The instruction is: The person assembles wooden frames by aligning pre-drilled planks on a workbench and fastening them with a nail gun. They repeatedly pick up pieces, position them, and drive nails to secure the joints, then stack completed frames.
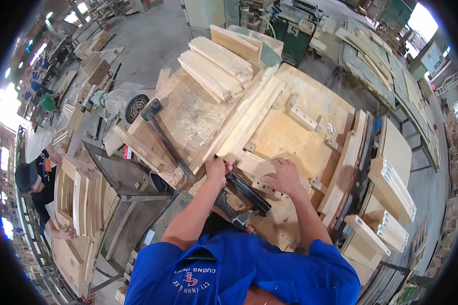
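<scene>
Here, left hand: the left hand [217,170] has its fingers curled close together at the near end of a long pale strip [253,121]; whether it is clamped on the strip, I cannot tell.
Right hand: the right hand [287,178] lies over the right end of a short wooden piece [253,163], thumb and fingers apart; grip or mere touch, I cannot tell.
Short wooden piece: on the plywood board [269,138], between the 2 hands, just right of the strip's near end.
Nail gun: the black nail gun [249,194] sits slanted on the near side, between the 2 forearms.
Hammer: left of the strip lies a hammer [167,138], head far, handle near.
Planks: a stack of planks [213,71] at the far side; drilled pieces [392,188] to the right.
Co-worker: 1 person [41,198] at far left, beside curved wooden parts [81,198].
</scene>
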The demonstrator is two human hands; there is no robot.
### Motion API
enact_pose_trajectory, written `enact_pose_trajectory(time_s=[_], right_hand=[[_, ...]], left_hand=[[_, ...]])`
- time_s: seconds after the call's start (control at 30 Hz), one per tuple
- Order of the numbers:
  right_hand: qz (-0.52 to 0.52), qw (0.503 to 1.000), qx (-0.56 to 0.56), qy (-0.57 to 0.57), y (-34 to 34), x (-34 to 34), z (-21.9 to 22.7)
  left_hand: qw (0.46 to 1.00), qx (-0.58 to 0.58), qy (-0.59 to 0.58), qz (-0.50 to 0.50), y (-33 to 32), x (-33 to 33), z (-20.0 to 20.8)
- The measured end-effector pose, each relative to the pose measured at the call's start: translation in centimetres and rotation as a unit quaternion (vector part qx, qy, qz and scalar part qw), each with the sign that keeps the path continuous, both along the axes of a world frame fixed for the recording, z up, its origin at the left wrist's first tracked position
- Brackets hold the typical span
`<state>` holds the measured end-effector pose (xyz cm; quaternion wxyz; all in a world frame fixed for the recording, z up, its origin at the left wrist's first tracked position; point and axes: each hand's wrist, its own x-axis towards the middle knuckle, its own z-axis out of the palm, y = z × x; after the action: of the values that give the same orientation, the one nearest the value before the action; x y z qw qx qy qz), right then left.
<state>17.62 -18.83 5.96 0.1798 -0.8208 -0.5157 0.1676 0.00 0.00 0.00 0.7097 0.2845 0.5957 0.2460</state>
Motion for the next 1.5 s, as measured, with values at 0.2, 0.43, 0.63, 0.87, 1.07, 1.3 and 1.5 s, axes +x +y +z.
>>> enact_pose_trajectory(time_s=[0.2, 0.43, 0.63, 0.87, 1.07, 1.3, 1.5], right_hand=[[-0.034, 0.945, 0.322, -0.041, 15.2, 3.7, 7.2], [-0.058, 0.976, 0.142, -0.154, 28.6, 7.6, 14.7], [-0.097, 0.950, 0.246, 0.166, 22.5, 8.2, 12.2], [-0.081, 0.668, 0.258, 0.693, 4.0, 6.4, 6.8], [-0.252, 0.895, 0.210, 0.303, -2.6, 8.2, 6.1], [-0.087, 0.978, 0.135, -0.135, 4.3, 5.7, 7.5], [-0.223, 0.963, 0.031, -0.151, 4.3, 16.1, 5.2]], left_hand=[[0.999, 0.013, -0.021, -0.038, -3.3, -3.5, 4.4], [0.983, 0.084, -0.070, -0.149, -5.0, -4.0, 6.9], [0.959, 0.141, -0.146, -0.198, -2.0, -1.5, 9.6], [0.916, 0.174, -0.315, -0.179, 4.2, 5.9, 12.5], [0.939, 0.088, -0.276, -0.186, -0.5, 9.9, 13.0], [0.947, 0.106, -0.221, -0.209, -1.1, 14.5, 7.9], [0.729, 0.604, 0.139, -0.292, 1.5, 16.2, 4.9]])
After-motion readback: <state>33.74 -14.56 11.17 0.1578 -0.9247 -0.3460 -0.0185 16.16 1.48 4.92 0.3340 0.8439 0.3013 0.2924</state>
